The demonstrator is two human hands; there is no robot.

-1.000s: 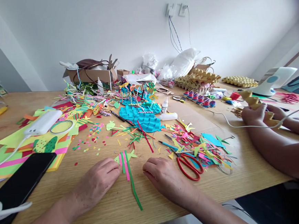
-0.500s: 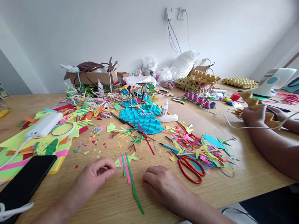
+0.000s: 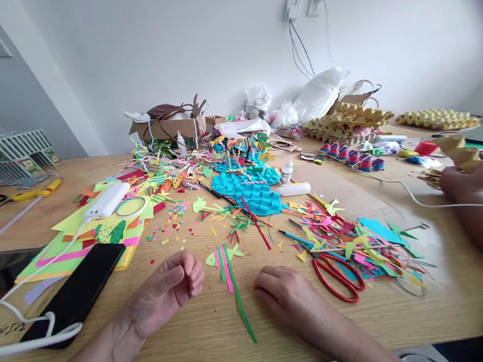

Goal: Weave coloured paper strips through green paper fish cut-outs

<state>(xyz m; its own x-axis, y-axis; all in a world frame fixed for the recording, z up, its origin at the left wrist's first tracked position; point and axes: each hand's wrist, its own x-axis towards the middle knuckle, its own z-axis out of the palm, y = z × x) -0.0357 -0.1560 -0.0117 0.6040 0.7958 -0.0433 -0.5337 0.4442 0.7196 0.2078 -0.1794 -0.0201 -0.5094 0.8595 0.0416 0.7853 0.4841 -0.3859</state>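
My left hand (image 3: 166,293) is raised a little off the wooden table (image 3: 204,340), fingers curled into a loose fist with nothing visible in them. My right hand (image 3: 295,299) rests palm down on the table, fingers bent and together. Between them lies a light-green paper fish (image 3: 224,255) with pink and green paper strips (image 3: 236,293) laid across it. Red-handled scissors (image 3: 336,274) lie just right of my right hand.
A black phone (image 3: 77,294) with a white cable lies at left, beside a white power bank (image 3: 107,200) on coloured paper sheets. Paper scraps (image 3: 355,239), blue folded pieces (image 3: 259,196), glue bottles and boxes fill the middle and back. Another person's hand (image 3: 469,182) holds yellow egg carton at right.
My left hand lifted off the table beside the fish and curled its fingers in. My right hand stayed flat. The view turned left.
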